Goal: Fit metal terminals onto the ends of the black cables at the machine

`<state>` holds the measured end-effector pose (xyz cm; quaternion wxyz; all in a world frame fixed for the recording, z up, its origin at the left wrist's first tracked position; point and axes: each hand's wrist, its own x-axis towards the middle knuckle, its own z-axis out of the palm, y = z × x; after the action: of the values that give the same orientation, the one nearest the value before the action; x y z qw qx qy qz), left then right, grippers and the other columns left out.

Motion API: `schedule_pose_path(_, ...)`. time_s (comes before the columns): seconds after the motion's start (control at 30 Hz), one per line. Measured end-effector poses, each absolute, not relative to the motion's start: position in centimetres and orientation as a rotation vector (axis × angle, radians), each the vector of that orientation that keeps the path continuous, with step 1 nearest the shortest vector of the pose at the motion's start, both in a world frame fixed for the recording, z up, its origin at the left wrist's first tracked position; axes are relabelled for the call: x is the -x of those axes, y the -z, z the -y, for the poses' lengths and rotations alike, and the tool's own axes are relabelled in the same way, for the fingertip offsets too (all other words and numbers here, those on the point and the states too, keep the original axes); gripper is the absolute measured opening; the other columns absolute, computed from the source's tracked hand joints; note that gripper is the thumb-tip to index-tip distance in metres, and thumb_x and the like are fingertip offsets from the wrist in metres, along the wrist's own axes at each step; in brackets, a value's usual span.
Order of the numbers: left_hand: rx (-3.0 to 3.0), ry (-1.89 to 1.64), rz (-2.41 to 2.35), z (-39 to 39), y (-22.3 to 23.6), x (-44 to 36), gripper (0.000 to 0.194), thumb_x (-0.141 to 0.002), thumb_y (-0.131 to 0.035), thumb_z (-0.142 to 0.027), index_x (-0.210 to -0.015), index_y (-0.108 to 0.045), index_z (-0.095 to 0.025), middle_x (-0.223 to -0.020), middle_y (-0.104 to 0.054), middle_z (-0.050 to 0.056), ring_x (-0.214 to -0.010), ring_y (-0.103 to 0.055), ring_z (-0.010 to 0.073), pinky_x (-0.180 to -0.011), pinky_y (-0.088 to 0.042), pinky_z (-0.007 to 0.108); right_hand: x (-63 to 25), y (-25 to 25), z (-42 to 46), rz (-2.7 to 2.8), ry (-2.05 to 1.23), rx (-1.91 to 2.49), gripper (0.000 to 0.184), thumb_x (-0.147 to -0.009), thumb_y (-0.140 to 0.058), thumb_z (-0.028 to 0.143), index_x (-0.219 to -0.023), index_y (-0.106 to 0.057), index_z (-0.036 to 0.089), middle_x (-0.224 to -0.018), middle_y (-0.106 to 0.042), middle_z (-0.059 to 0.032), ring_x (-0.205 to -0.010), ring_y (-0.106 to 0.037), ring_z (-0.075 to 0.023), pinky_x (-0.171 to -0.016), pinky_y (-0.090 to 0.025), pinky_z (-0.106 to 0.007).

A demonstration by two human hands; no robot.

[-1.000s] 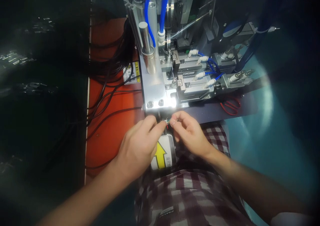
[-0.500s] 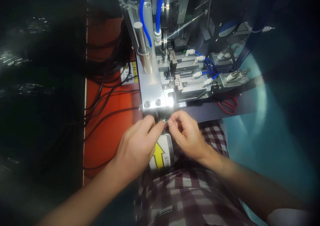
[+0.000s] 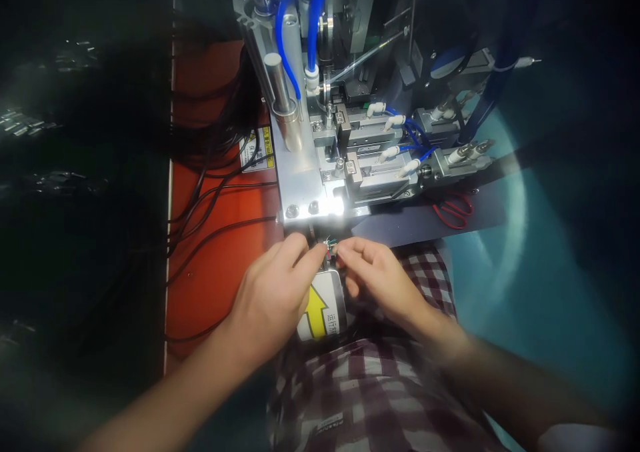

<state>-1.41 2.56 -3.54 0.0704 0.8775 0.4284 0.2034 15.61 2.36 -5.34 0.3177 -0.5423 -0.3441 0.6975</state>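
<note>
Thin coloured wires [image 3: 331, 243], with white, green and red strands showing, stick up between my two hands just in front of the machine's metal plate. My left hand [image 3: 277, 282] is closed, thumb and forefinger pinching the wires from the left. From the right, my right hand [image 3: 373, 269] pinches at the wire ends with thumb and forefinger, its other fingers curled below. Which strand it grips is too small to make out. Beneath my hands is a white label [image 3: 333, 299] with a yellow arrow [image 3: 316, 312], partly covered by my left hand.
The machine's metal plate [image 3: 300, 185] carries a steel post [image 3: 287, 105] and pneumatic cylinders [image 3: 380, 179] with blue hoses [image 3: 311, 32]. Black cables [image 3: 215, 179] run over the orange surface [image 3: 215, 299] at left. Red-handled tool [image 3: 455, 212] lies right. A checked garment [image 3: 380, 385] is below.
My right hand has shifted slightly, its thumb and forefinger straighter and its lower fingers now showing underneath. My left hand has kept its pinch. The view has moved slightly.
</note>
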Motion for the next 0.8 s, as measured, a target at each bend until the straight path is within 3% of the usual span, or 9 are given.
schedule_pose_path(0.13, -2.614, -0.639, -1.292, -2.5, 3.8, 1.5, 0.027, -0.087, -0.045, -0.004, -0.104, -0.066, -0.008, -0.077, -0.06, 0.007, -0.067, -0.058, 0.0142, -0.058, -0.051, 0.024, -15.1, 5.3, -1.8, 0.837, -1.817, 1.458, 0.023, -0.076, -0.067, 0.038, -0.072, -0.06, 0.016, -0.044, -0.042, 0.0086, -0.039, -0.036, -0.0069, -0.04, -0.026, -0.022)
schedule_pose_path(0.23, -2.604, -0.628, -1.299, -2.5, 3.8, 1.5, 0.027, -0.088, -0.044, -0.004, -0.105, -0.064, -0.01, -0.077, -0.06, 0.006, -0.067, -0.057, 0.0135, -0.058, -0.051, 0.023, -14.7, 5.1, -1.8, 0.904, -1.707, 1.514, 0.019, -0.078, -0.064, 0.035, -0.072, -0.058, 0.018, -0.046, -0.041, 0.008, -0.041, -0.036, -0.0079, -0.04, -0.026, -0.022)
schedule_pose_path(0.43, -2.621, -0.655, -1.294, -2.6, 3.8, 1.4, 0.026, -0.088, -0.046, -0.005, -0.105, -0.064, -0.01, -0.078, -0.06, 0.007, -0.068, -0.058, 0.0144, -0.06, -0.052, 0.024, -15.3, 4.9, -1.8, 1.599, -0.97, 1.552, 0.009, -0.085, -0.055, 0.022, -0.076, -0.057, 0.019, -0.069, -0.057, -0.0008, -0.06, -0.05, -0.013, -0.057, -0.039, -0.027)
schedule_pose_path(0.63, -2.617, -0.68, -1.289, -2.5, 3.9, 1.5, 0.026, -0.086, -0.047, -0.004, -0.104, -0.065, -0.008, -0.078, -0.061, 0.008, -0.068, -0.059, 0.0156, -0.059, -0.052, 0.025, -15.8, 5.0, -2.5, 1.349, -1.408, 1.488, 0.012, -0.087, -0.053, 0.023, -0.076, -0.053, 0.021, -0.056, -0.044, 0.0059, -0.047, -0.04, -0.0096, -0.046, -0.034, -0.024)
schedule_pose_path(0.8, -2.606, -0.684, -1.278, -2.5, 3.9, 1.5, 0.025, -0.086, -0.049, -0.003, -0.104, -0.066, -0.007, -0.077, -0.06, 0.008, -0.067, -0.058, 0.0151, -0.06, -0.052, 0.025, -15.7, 4.8, -2.6, 1.423, -1.335, 1.49, 0.012, -0.089, -0.052, 0.023, -0.077, -0.052, 0.02, -0.056, -0.044, 0.0064, -0.048, -0.04, -0.0095, -0.049, -0.034, -0.024)
